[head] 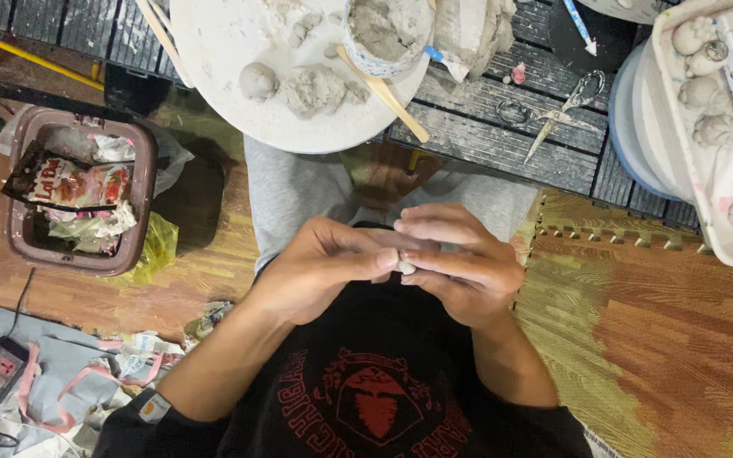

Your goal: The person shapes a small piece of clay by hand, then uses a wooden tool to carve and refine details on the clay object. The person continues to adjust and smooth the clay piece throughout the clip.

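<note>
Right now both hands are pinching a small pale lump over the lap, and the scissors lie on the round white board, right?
Not quite. In the head view the scissors lie on the dark slatted surface, beside the round white board. Both hands, left hand and right hand, do pinch the small pale lump.

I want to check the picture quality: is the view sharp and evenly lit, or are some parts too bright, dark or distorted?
Head view: hands fairly sharp, the small clay bit between the fingers hard to see; white board very bright, nearly washed out; shirt dark with little detail; bin and mat evenly lit; edges bend slightly, as with a wide lens.
</note>
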